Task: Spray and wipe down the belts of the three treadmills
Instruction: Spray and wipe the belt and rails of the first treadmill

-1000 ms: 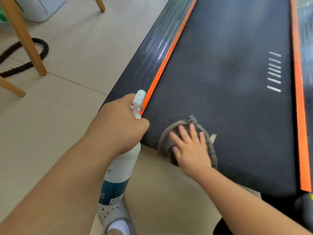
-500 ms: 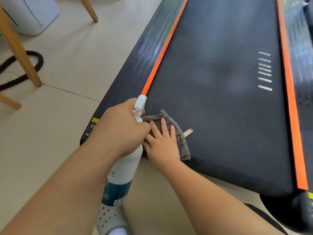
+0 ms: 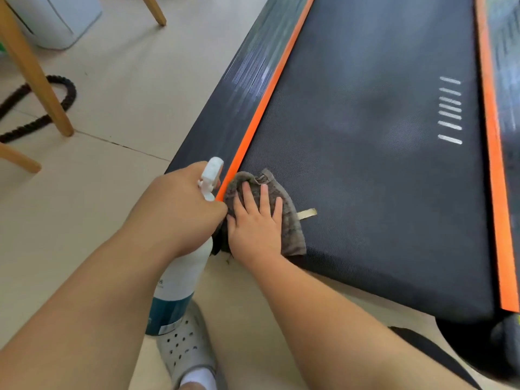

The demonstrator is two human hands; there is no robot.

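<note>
A black treadmill belt [image 3: 365, 136] with orange side strips [image 3: 261, 108] fills the upper right. My right hand [image 3: 256, 223] lies flat with straight fingers on a grey cloth [image 3: 289, 226], pressing it onto the belt's near left corner beside the orange strip. My left hand [image 3: 180, 209] grips the neck of a white spray bottle [image 3: 180, 280] with a teal label, its nozzle [image 3: 212, 171] pointing up, held over the floor just left of the cloth. A tan tag [image 3: 306, 213] sticks out from the cloth's right side.
Beige tiled floor [image 3: 112, 108] lies to the left. Wooden furniture legs [image 3: 36, 74] and a black rope [image 3: 64, 94] are at the far left, with a white appliance [image 3: 56, 18] behind. My grey perforated shoe [image 3: 185, 350] stands below the bottle. White stripes [image 3: 450, 109] mark the belt.
My right hand slid the cloth leftward along the belt's near edge to the orange strip, then slightly forward. The left hand with the bottle stayed roughly in place.
</note>
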